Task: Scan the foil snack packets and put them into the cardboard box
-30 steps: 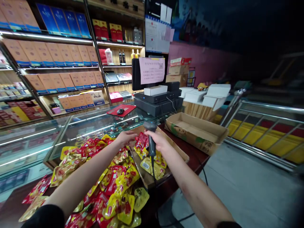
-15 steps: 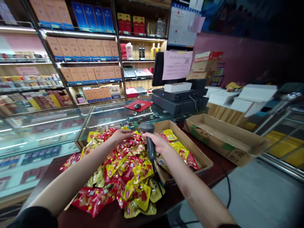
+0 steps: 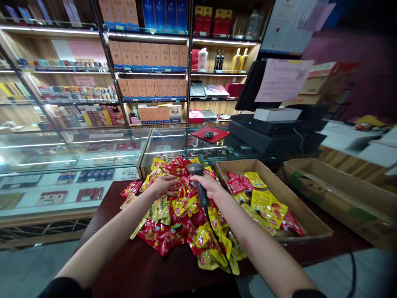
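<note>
Left forearm [image 3: 113,231]: extended forward, angled inward | left hand [image 3: 164,186]: palm down, fingers extended, slightly spread, pointing toward right hand [image 3: 206,185] | right forearm [image 3: 257,244]: extended forward, angled inward | right hand: fingers curled in closed grip | hands: near each other, apart | dark sleeves [image 3: 65,287]: ending near elbows, both forearms bare.

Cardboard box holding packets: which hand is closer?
Right. The right hand, gripping the scanner, is just left of the box; the left hand is farther off, over the pile.
</note>
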Motion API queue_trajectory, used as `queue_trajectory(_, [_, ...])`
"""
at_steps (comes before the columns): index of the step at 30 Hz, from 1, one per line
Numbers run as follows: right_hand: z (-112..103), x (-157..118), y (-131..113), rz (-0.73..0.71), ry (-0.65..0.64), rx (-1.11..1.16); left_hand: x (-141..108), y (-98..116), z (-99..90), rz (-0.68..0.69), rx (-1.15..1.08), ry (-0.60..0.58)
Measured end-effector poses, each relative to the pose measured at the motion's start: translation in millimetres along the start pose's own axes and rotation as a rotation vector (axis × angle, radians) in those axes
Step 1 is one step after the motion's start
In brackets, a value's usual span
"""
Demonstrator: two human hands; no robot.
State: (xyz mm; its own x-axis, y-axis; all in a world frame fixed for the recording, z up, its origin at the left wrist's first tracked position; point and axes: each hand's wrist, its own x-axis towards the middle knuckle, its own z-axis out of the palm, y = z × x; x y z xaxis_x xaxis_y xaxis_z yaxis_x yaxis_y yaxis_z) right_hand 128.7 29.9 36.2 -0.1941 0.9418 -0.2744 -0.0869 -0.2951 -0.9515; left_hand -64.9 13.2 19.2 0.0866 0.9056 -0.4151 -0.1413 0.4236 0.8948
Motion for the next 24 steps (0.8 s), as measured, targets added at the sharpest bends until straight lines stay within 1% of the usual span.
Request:
queue_trajectory(4, [3, 11, 7, 0.053, 0.027, 0.000, 1, -10, 10.2, -0.046, -0.093, -0.013])
queue_trajectory(7, [4, 15, 9, 0.063, 0.021, 0.029, 5, -15, 14.9, -0.032, -0.116, -0.027])
queue_trajectory(10, [2, 16, 9, 0.087, 0.013, 0.063, 8, -19, 13.0, -0.023, -0.106, -0.053])
queue_trajectory(16, [-6, 14, 6, 0.149, -0.015, 0.122, 8, -20, 2.7, -0.021, -0.061, -0.049])
queue_trajectory(20, [-6, 8, 0, 0.193, -0.090, 0.168, 4, -16, 2.2, 0.002, -0.030, -0.088])
queue_trajectory(24, [-1, -1, -7, 0.224, -0.193, 0.245, 0, -11, 8.8, 0.045, 0.004, -0.149])
